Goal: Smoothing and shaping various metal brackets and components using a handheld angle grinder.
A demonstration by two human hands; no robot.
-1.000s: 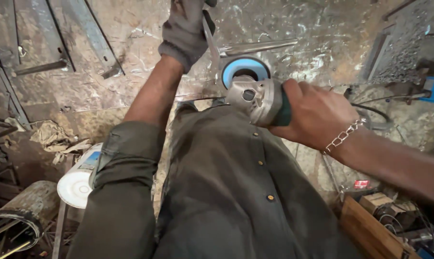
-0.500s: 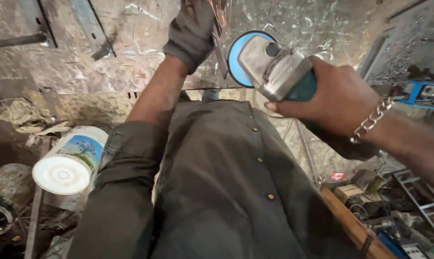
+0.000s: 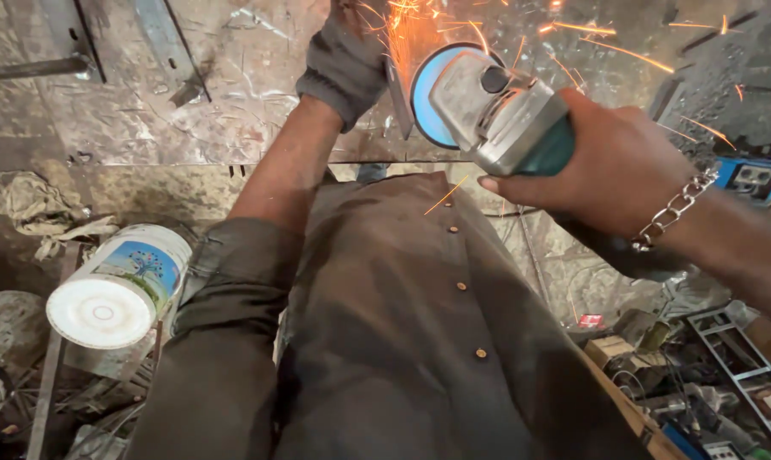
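Sparks are flying now, which they weren't half a second ago, so the blue-backed disc of the silver and teal angle grinder [image 3: 496, 115] has just bitten into the thin flat metal strip [image 3: 398, 94]. My read is the cut or grind is only now properly under way.

The right hand [image 3: 611, 162], with a chain bracelet on the wrist, is wrapped tight around the grinder's teal body, right of centre and far up in view. The left hand [image 3: 345, 55], in a dark grey work glove, is clenched on the metal strip at the far top, just left of the disc, pinning it against the scratched sheet-metal worktop [image 3: 189, 128].

Other stuff around: a white plastic bucket with a picture label [image 3: 117, 290] lies on its side at near left, a crumpled rag [image 3: 36, 209] sits beyond it, and there's a blue electrical box [image 3: 756, 179] at far right plus a heap of tool clutter [image 3: 701, 375] at near right.

What worries me is how close the gloved fingers are to the spinning disc, and sparks are landing on the brown button shirt [image 3: 420, 341].
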